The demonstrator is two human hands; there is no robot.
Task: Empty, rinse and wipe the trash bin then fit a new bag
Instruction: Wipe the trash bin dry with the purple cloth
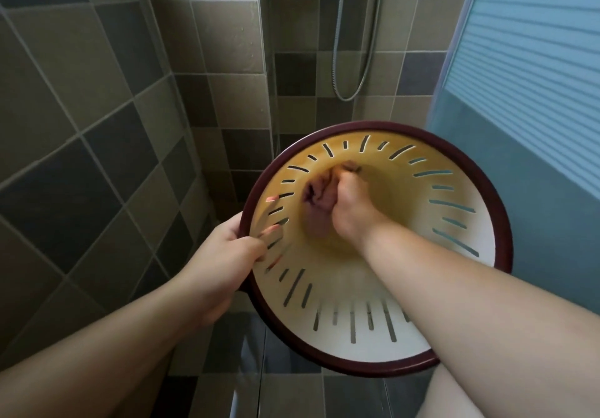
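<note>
Wiping the inside of the bin [461, 291] is the step in hand, by my reading: the right hand [349, 205] is down at the bottom of it, fingers curled tight round a bunched brownish cloth [316, 203] that is pressed against the base. The cloth and fist are blurred, which fits a scrubbing stroke, though I cannot tell its direction.

The left hand [224, 253] grips the dark red rim at about 9 o'clock, thumb outside, fingers hooked over to the inner wall, some showing through the slots. The bin is held up in front of the person with its mouth tilted toward the camera, against the tiled corner of a shower; a shower hose [349, 60] hangs at 12 o'clock above it and a pale blue door [526, 92] stands at 2 o'clock.

The bin holds only the cloth and the hand. No rubbish or standing water shows, so emptying and rinsing look done. Its inner wall is cream, slotted all round.

Next, I judge, the cloth has to work up from the base along the slotted wall to the rim, with the left hand turning the bin to bring fresh wall round. No new bag is in view.
</note>
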